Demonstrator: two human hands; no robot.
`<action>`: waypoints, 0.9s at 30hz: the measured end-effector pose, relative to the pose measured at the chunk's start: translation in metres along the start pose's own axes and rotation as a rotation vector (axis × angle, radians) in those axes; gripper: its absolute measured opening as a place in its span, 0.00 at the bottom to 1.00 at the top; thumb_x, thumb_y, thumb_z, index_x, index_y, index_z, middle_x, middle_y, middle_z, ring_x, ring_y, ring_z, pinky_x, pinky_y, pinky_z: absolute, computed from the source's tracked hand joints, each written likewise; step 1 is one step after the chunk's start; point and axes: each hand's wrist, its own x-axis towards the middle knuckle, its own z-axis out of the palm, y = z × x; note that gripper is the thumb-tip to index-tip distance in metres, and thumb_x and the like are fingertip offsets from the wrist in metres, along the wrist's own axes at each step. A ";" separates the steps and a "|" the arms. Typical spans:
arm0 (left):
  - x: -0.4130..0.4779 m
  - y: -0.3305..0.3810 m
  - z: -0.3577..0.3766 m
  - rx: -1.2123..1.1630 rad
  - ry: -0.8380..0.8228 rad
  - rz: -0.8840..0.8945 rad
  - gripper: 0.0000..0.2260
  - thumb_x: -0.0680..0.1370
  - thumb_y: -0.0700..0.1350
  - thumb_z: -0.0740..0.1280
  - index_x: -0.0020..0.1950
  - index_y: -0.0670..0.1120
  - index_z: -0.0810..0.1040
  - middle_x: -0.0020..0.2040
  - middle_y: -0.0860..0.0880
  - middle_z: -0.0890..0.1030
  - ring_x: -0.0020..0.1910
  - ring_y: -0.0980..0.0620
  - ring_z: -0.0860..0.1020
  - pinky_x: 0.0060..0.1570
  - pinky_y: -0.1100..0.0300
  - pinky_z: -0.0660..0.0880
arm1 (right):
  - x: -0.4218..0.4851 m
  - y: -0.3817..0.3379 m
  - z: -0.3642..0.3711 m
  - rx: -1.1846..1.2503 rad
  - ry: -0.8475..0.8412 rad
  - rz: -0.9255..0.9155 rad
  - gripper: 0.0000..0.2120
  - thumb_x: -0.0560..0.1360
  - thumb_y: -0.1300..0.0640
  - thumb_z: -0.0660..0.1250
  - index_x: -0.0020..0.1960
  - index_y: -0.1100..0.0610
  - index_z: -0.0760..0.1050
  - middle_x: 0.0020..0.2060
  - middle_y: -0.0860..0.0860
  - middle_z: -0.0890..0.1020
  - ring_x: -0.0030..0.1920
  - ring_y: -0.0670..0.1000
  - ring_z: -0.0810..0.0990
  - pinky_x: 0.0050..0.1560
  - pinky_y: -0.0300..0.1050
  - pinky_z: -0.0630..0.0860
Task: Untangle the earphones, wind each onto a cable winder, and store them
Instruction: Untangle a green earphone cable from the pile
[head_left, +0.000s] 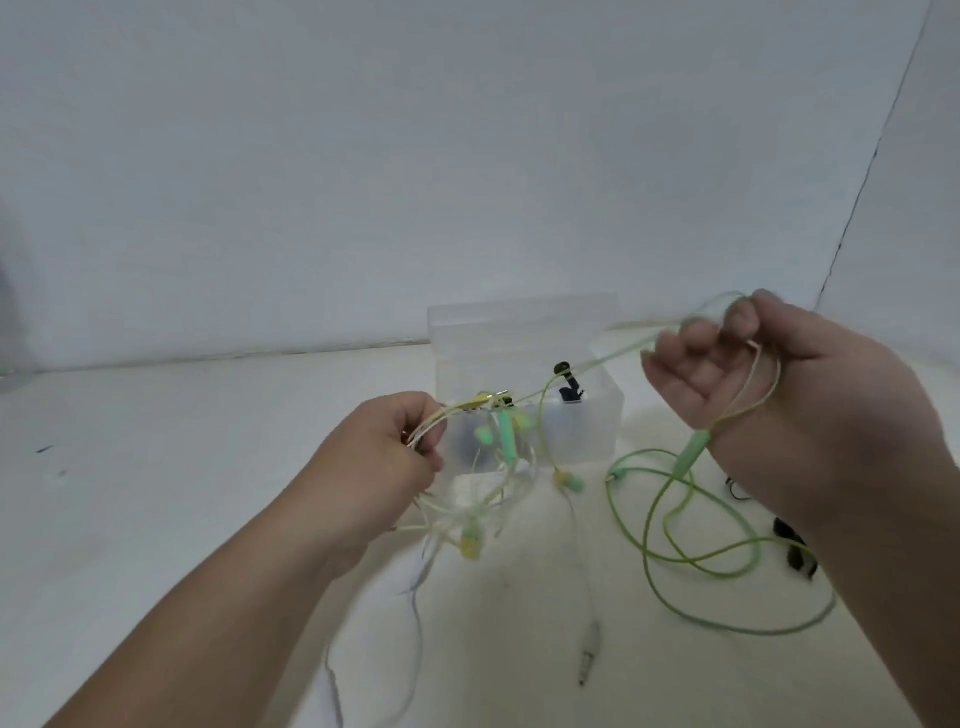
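Left hand (395, 457) raised, grip pinching tangled pale yellow-green earphone cords (483, 499), right hand (779, 384) at three o'clock, fingers curled round green cord (649, 519), taut between grips.

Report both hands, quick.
Left hand: grips the cable tangle.
Right hand: fingers curled, holding the green cable.

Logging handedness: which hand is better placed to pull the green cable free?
Right: the right hand holds the green cable looped round it; the left hand grips the tangle.
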 end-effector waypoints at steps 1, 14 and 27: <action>0.000 0.000 0.000 -0.087 -0.036 -0.016 0.11 0.60 0.33 0.66 0.32 0.50 0.74 0.33 0.50 0.77 0.38 0.48 0.76 0.37 0.58 0.67 | 0.001 0.003 -0.001 -0.071 0.031 0.034 0.16 0.78 0.55 0.59 0.32 0.55 0.66 0.27 0.52 0.73 0.29 0.52 0.79 0.44 0.50 0.83; 0.003 0.007 0.001 -0.555 0.164 -0.192 0.11 0.77 0.43 0.70 0.35 0.46 0.75 0.27 0.48 0.70 0.26 0.50 0.66 0.28 0.60 0.64 | 0.000 0.017 -0.008 -0.667 0.223 -0.028 0.15 0.81 0.57 0.60 0.36 0.56 0.67 0.27 0.54 0.73 0.20 0.51 0.58 0.25 0.44 0.74; -0.004 -0.002 0.006 0.359 -0.115 0.310 0.14 0.84 0.45 0.58 0.46 0.46 0.81 0.27 0.60 0.73 0.26 0.61 0.69 0.31 0.67 0.63 | -0.009 0.028 0.003 -0.690 0.002 0.051 0.16 0.81 0.57 0.61 0.36 0.61 0.73 0.41 0.58 0.86 0.38 0.61 0.85 0.51 0.58 0.78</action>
